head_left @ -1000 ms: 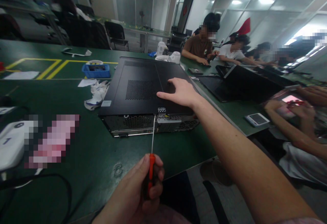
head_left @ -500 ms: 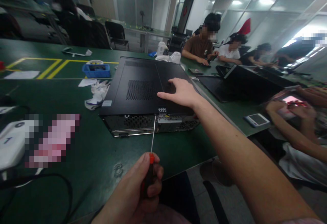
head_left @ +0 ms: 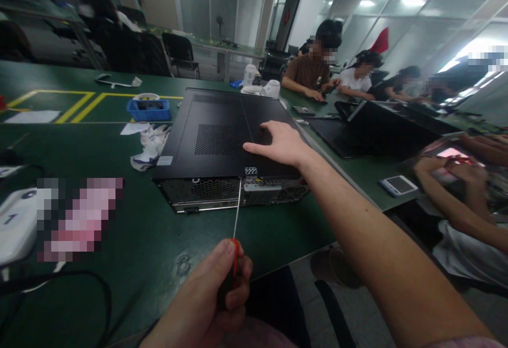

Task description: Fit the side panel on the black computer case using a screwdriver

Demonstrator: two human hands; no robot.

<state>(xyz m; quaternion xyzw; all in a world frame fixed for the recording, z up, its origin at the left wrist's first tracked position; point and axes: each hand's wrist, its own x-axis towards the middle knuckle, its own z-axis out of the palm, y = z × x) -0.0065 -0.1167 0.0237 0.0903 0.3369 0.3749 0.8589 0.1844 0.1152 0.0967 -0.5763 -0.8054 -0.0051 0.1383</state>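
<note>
A black computer case (head_left: 222,125) lies flat on the green table, its back panel facing me. My left hand (head_left: 220,279) is closed around the red and black handle of a screwdriver (head_left: 237,215). The thin shaft points away from me, and its tip meets the upper edge of the back panel near the middle; the screw head is too small to make out. On the case's top cover rests my right hand (head_left: 280,144), fingers apart and thumb stretched to the left.
Left of the case lie white gloves (head_left: 148,146) and a blue basket (head_left: 148,109). A white device (head_left: 19,223) and a black cable (head_left: 91,274) are nearer on the left. At right are a phone (head_left: 399,185), another black case (head_left: 397,125) and a co-worker's hands (head_left: 456,170).
The screwdriver handle has turned a little within my left hand, whose fingers have shifted slightly. The tip stays at the same spot on the case, and my right hand has not moved.
</note>
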